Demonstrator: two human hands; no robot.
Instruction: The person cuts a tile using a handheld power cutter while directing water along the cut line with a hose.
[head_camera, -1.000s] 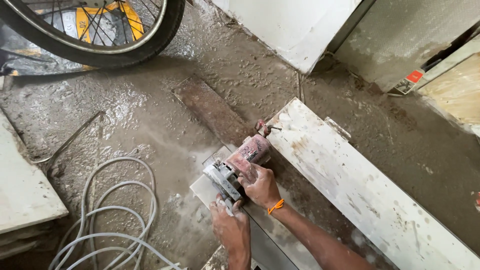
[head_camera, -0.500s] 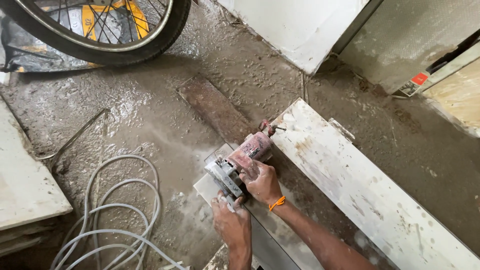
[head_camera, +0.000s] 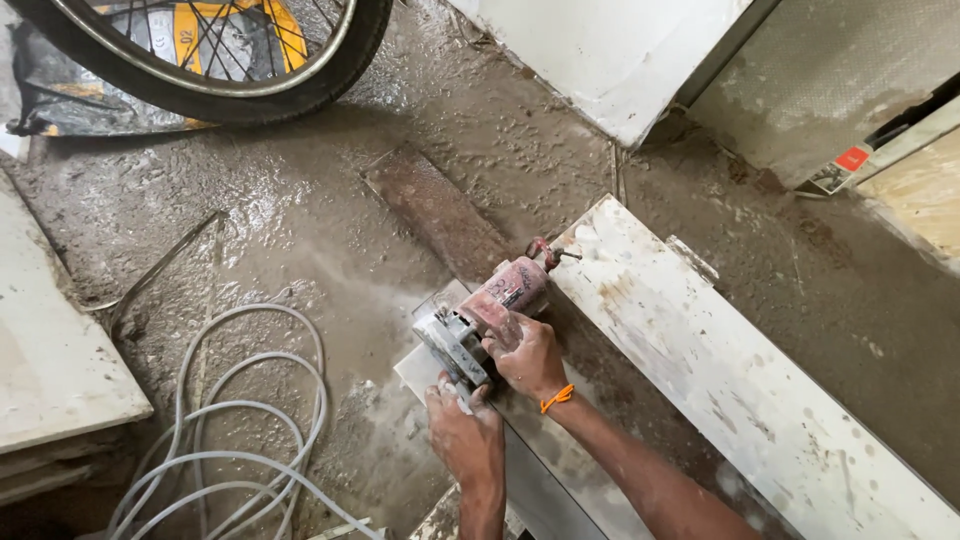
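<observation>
Little has shifted since the earlier frames: both hands stay on the cutter, the view only creeping sideways. Head view: right hand (head_camera: 528, 357) clenched on the red handheld cutter (head_camera: 488, 312); left hand (head_camera: 462, 432) pressed just behind its blade guard, on the grey tile strip (head_camera: 560, 480). Risk: fingers so close to the blade could slip on the wet, muddy floor (head_camera: 300, 230); the white hose (head_camera: 250, 440) coiled left of the grip could snag.

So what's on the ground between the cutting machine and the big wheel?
In the head view, between the cutting machine and the wheel lies wet muddy floor with a flat rusty-brown slab on it.
</observation>
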